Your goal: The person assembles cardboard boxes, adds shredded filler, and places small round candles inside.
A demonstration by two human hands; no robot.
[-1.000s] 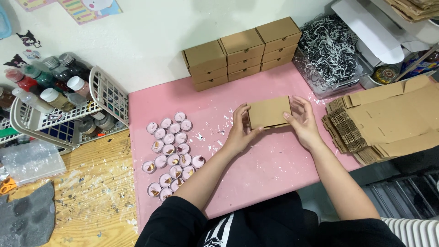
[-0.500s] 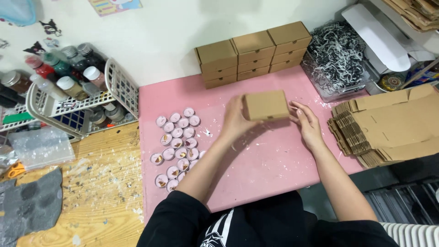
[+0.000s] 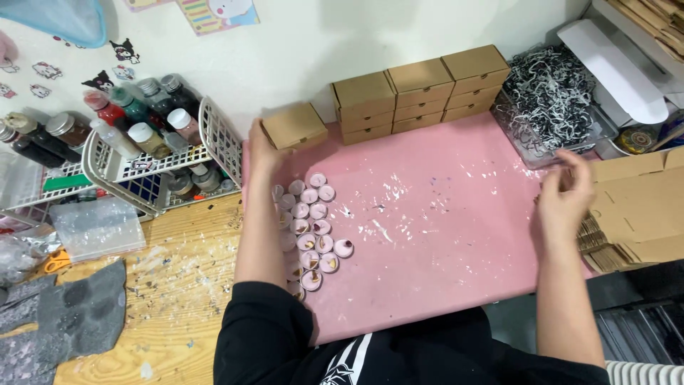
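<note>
I log: left hand [image 3: 262, 151] gripping folded cardboard box [image 3: 294, 125], just left of stacked boxes [image 3: 420, 89], long axis toward stack. Right hand [image 3: 564, 203] blurred, grip unclear, nearer flat box blanks [image 3: 634, 214], well right of stack.

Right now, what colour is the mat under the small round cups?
Pink, speckled with white flecks; the mat shows best in the head view.

A black short-sleeved shirt [image 3: 285, 342] — white lettering on the chest. Both forearms bare — no rings or watch visible
</note>
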